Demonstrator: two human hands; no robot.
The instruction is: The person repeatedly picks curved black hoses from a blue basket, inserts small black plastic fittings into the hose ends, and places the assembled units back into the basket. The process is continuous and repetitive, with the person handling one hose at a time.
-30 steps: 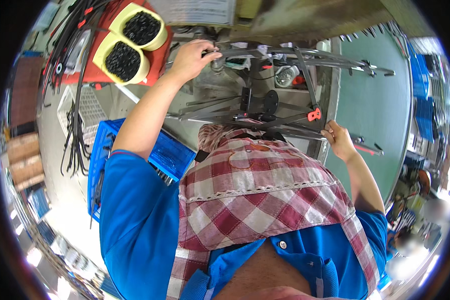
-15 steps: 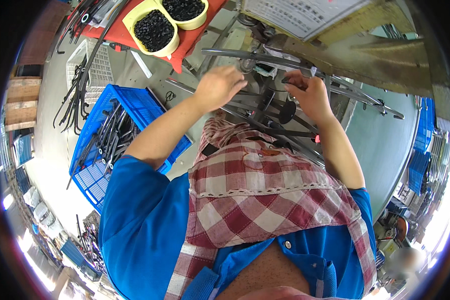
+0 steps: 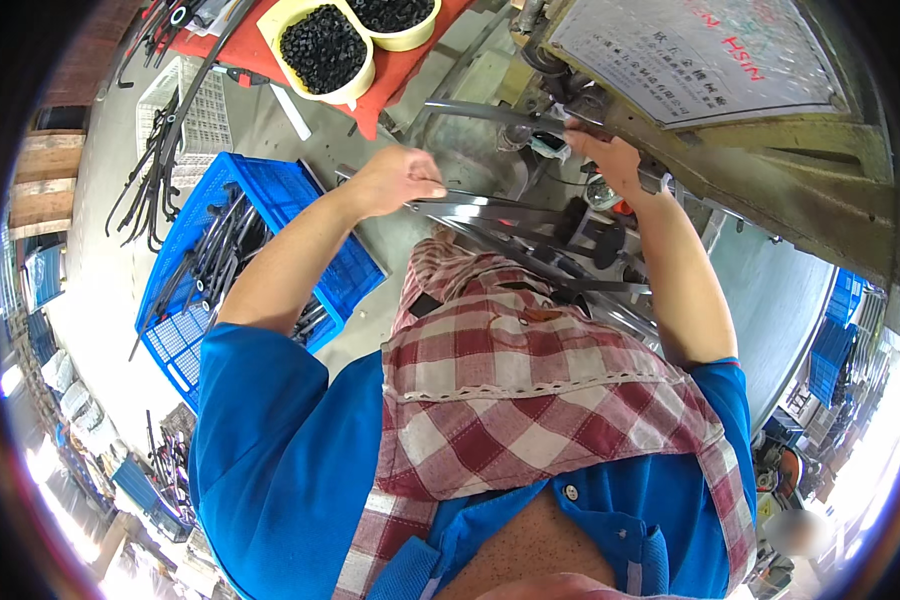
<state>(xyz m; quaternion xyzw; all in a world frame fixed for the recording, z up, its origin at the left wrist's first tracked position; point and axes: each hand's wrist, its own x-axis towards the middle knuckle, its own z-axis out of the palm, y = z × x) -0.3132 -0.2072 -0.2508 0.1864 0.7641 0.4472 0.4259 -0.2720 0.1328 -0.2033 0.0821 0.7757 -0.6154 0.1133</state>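
Note:
Over the left side of the work area my left hand (image 3: 400, 182) is curled closed, slightly smeared by motion. Shiny metal strips (image 3: 495, 211) run rightward from just below its fingertips; what the fingers pinch is hidden. My right hand (image 3: 610, 163) lies farther right beside the machine, its fingers closed at the right end of a dark, slightly curved bar (image 3: 485, 113). That bar reaches leftward above the strips. Between my forearms, dark round knobs (image 3: 608, 246) sit among more metal bars in front of my checked apron (image 3: 540, 370).
Yellow tubs (image 3: 322, 55) of small black parts stand on a red cloth (image 3: 375, 115) at the far left. A blue crate (image 3: 355, 285) holds black rods; black hoses hang by a white basket (image 3: 205, 115). The machine's panel (image 3: 700, 65) overhangs at the far right.
My left hand has moved left and slightly down. My right hand has risen a little onto the dark bar. The machine panel and surroundings have shifted as my head moved.

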